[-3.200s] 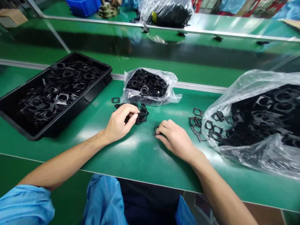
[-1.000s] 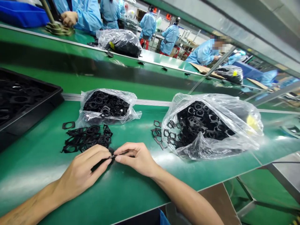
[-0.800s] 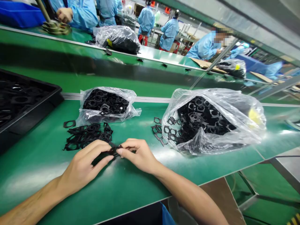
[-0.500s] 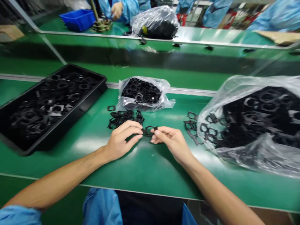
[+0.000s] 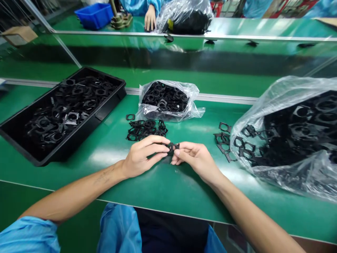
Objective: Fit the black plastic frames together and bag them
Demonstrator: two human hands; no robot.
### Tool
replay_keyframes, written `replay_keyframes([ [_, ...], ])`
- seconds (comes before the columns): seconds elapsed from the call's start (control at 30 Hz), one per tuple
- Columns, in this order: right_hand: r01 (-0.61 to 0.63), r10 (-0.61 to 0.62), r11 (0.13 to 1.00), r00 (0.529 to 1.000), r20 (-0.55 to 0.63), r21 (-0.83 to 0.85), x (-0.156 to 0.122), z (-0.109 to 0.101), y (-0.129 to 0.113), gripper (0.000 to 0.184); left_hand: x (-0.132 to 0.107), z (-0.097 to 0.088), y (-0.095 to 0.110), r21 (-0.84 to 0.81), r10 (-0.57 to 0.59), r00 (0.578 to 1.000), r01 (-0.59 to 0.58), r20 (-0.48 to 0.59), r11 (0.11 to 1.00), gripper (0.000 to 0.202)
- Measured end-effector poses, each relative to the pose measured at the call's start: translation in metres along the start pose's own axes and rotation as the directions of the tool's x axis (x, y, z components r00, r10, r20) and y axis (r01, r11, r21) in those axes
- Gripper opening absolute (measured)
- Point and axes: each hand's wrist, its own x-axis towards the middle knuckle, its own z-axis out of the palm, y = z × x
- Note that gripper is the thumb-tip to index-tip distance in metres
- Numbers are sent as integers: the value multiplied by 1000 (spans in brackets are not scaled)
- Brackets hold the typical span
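Note:
Between my two hands, just above the green table (image 5: 147, 186), is a small black plastic frame (image 5: 172, 149) with a round opening. My left hand (image 5: 143, 154) pinches its left side between thumb and fingers. The fingers of my right hand (image 5: 196, 158) are closed on its right side. Fingertips hide part of the frame. Behind my left hand lies a loose pile of black rings and frames (image 5: 144, 129). A single black frame (image 5: 130, 117) rests flat beside that pile. Farther back sits a clear plastic bag (image 5: 172, 100) full of black rings.
A black tray (image 5: 110, 102) heaped with black frames stands at left. To the right, a large open plastic bag (image 5: 279, 88) holds many more, with several loose frames (image 5: 223, 138) by its mouth. Across the bench, a co-worker's hand (image 5: 150, 17) is near a blue bin (image 5: 94, 15).
My left fingers have closed onto the frame's left side; before, they were beside it. The view has shifted slightly. The co-worker's hand has come down to the far bench.

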Motion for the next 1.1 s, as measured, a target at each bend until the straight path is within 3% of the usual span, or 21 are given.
replay_keyframes([
  [0.13,7,-7,1000,999,40,6,-1,0,-1,38,1,2,-2,22,28,999,-29,32,999,16],
  [0.3,12,-12,1000,1000,26,14,0,-1,1,38,2,0,-3,45,-30,999,28,39,999,16],
  [0.5,10,-10,1000,1000,-17,-6,1,1,4,39,1,-1,-2,25,15,999,-16,42,1000,20],
  [0.8,38,-38,999,999,33,9,-2,2,1,23,0,-1,-4,70,-17,994,9,106,998,11],
  [1.1,35,-35,999,999,-3,12,-2,2,1,27,-1,-1,-4,93,-20,994,9,112,996,11],
])
